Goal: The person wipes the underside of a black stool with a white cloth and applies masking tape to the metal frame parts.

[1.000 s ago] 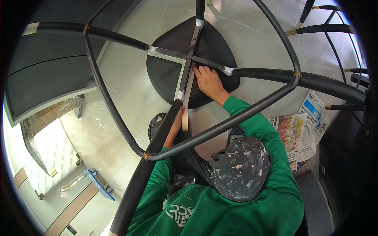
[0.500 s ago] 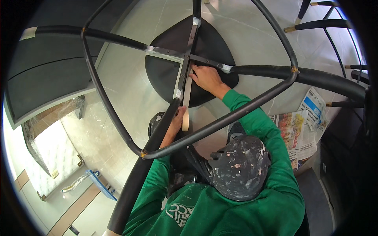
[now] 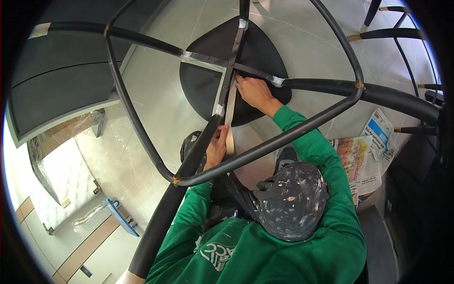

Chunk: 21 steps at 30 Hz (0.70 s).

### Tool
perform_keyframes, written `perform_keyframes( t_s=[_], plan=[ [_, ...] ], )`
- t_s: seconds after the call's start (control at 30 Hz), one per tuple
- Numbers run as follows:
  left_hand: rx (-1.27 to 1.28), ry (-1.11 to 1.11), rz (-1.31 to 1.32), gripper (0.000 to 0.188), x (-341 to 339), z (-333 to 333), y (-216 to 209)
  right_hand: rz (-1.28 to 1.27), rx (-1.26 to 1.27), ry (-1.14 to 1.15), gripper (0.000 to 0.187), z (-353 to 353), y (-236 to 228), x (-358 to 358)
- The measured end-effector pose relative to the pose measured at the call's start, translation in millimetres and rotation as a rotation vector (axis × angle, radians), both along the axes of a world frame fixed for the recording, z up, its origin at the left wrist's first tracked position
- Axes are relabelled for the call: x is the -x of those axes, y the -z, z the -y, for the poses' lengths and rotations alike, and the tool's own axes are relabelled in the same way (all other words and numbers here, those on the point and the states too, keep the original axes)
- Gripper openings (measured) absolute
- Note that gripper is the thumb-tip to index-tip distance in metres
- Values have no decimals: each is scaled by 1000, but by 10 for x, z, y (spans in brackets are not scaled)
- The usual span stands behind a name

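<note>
Our chair (image 3: 201, 90) is flipped, seat down on the floor (image 3: 307, 54). Our left hand (image 3: 216, 146) has hold of a tape roll (image 3: 230, 142), its strip (image 3: 231, 106) running up beside the bracket (image 3: 225, 90) to our right hand (image 3: 254, 91). Those fingertips are half hidden, so we can't tell if they're pinching or pressing. The footrest ring (image 3: 265, 151) blocks our left wrist. Other chair legs (image 3: 392, 33) get cut off at right.
</note>
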<state>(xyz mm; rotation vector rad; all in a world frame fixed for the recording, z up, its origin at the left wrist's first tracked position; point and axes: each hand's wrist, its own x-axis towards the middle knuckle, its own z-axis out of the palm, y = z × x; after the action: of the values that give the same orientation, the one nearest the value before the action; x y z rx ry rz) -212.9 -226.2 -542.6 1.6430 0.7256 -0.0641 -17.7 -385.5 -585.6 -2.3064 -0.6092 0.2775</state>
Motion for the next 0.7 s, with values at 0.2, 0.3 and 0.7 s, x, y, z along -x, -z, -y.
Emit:
perform_keyframes(
  t_s=[0.2,0.3,0.7],
  plan=[
    [-66,58,-113,19,8,-136,69,39,-28,-8,49,0,-33,9],
    [-109,97,-232,21,-49,-149,19,39,4,-11,53,50,34,28],
    [-115,200,-389,49,88,-600,474,53,29,-11,55,-21,38,26]
  ],
)
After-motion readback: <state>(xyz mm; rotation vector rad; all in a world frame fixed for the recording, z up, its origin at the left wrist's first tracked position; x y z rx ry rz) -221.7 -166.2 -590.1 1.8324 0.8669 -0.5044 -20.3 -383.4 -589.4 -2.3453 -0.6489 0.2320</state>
